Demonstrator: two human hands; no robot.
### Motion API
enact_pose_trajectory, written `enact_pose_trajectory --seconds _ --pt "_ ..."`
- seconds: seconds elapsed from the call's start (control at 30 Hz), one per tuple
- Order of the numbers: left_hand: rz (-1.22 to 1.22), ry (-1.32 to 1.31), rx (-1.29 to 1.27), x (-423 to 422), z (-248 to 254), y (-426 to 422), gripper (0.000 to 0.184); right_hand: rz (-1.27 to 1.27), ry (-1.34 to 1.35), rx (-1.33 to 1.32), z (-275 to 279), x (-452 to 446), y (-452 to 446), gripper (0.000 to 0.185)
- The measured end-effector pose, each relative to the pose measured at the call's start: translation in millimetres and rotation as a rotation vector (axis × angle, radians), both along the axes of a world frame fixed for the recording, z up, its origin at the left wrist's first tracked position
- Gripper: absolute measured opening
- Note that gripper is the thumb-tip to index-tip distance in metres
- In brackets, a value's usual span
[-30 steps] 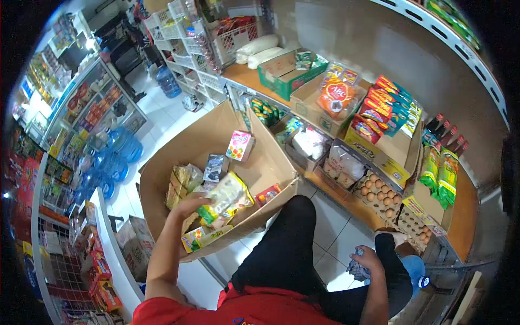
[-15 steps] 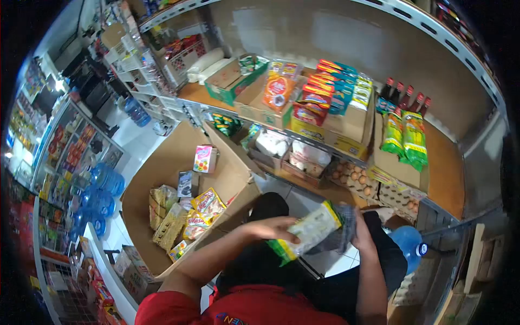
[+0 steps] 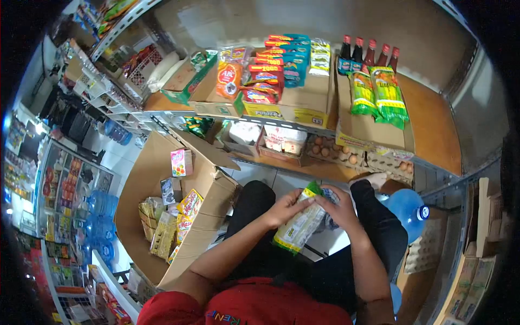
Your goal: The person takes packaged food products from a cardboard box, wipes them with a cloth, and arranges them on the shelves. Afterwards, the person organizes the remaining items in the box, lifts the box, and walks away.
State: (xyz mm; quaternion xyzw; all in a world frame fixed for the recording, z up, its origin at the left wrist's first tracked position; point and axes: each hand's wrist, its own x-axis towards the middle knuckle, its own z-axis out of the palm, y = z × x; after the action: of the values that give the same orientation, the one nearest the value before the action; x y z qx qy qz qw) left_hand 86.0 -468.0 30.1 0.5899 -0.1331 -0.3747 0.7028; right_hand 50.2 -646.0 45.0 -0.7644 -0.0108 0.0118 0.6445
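Gripping the packet point(image 3: 296, 231) slanting between them, left hand point(image 3: 285, 209) and right hand point(image 3: 337, 208) are curled closed.

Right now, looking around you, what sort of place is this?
Probably a small grocery shop: red-capped bottles stand on a shelf behind green-and-yellow packets, eggs sit lower down, and large blue water bottles line the floor.

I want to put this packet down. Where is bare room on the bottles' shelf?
The shelf is bare at its right end, beside the bottles and the carton of green packets. That carton's floor is bare in front of the packets. Crowded further left: red sachets, teal sachets and an orange pack sit close together.
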Motion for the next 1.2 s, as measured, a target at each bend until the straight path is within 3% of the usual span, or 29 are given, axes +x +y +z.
enact_pose_trajectory --seconds 0.17,0.27,0.43,0.57,0.63,0.7,0.77,0.83,0.9,1.0,1.2 --pt "-0.007 0.072 0.045 0 -3 -1 0.026 -0.087 -0.111 -0.228 -7 1 -6 0.032" --pt "-0.059 0.103 0.017 2 5 2 0.028 0.016 -0.103 -0.102 -9 3 -15 0.035" --pt "-0.169 -0.074 0.049 -1 -2 1 0.037 0.359 -0.008 -0.177 -14 3 -39 0.042" --pt "-0.251 -0.202 -0.017 -2 0 -8 0.038 0.437 -0.069 -0.235 -10 2 -48 0.041" --pt "-0.241 -0.238 -0.096 -3 0 -11 0.037 0.348 -0.066 -0.133 -14 2 -50 0.037" --pt "-0.259 -0.078 -0.146 1 0 -11 0.034 0.228 -0.042 -0.145 0 1 -44 0.030" --pt "-0.213 -0.140 -0.111 1 3 -16 0.031 0.111 -0.021 -0.156 6 2 -36 0.025" --pt "-0.166 -0.203 -0.077 1 2 -20 0.028 -0.019 -0.174 -0.186 5 2 -29 0.023" --pt "-0.088 -0.038 0.083 2 -1 -23 0.023 -0.058 -0.154 -0.183 12 1 -23 0.022" --pt "-0.052 -0.022 -0.068 2 9 -26 0.021 -0.113 -0.107 -0.114 9 0 -22 0.022" --pt "-0.128 0.021 -0.020 8 10 -16 0.018 -0.104 -0.042 -0.039 2 2 -16 0.024"
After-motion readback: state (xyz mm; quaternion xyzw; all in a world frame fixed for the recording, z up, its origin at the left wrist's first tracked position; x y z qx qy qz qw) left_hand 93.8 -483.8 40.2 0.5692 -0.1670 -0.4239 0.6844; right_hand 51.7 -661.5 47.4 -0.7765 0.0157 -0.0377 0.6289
